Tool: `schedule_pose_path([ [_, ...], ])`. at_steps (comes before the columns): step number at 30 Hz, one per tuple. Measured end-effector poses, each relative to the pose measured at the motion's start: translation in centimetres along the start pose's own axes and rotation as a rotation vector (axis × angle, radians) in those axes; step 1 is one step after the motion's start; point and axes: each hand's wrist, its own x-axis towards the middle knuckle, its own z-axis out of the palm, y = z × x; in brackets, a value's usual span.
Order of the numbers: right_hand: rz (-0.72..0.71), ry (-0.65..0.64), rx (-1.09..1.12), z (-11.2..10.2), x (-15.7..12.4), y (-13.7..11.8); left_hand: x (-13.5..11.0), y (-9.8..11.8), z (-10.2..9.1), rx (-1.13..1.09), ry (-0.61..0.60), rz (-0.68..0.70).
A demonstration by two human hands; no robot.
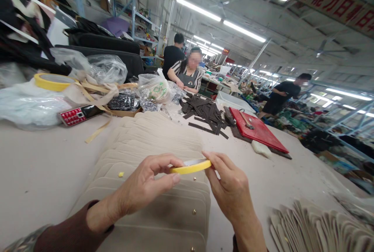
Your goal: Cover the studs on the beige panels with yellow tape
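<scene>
Both my hands hold a thin yellow tape roll (191,166) seen edge-on above the table. My left hand (146,185) pinches its left end between thumb and fingers. My right hand (229,187) grips its right end with curled fingers. Under them lies a fanned row of overlapping beige flat pieces (146,143) with small metal studs, running away from me. A tiny yellow scrap (120,174) rests on one of the pieces.
A second yellow tape roll (52,81), a red phone (74,115) and plastic bags (102,67) lie at the left. Dark strips (206,113) and a red board (257,129) sit farther off. Another beige stack (315,224) is at lower right. Three people work beyond the table.
</scene>
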Motion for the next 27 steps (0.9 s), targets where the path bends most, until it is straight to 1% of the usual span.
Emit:
schedule_pose_path([
  [11,-0.011,-0.004,-0.035,-0.09,-0.13,0.00,0.16,-0.14,0.00,-0.011,-0.001,0.029],
  [17,-0.034,-0.003,-0.057,-0.19,-0.09,-0.47,0.07,0.03,0.08,-0.006,0.012,0.043],
  [27,-0.063,0.028,-0.084,-0.22,0.09,-0.91,0.12,0.16,0.23,-0.023,0.017,0.071],
])
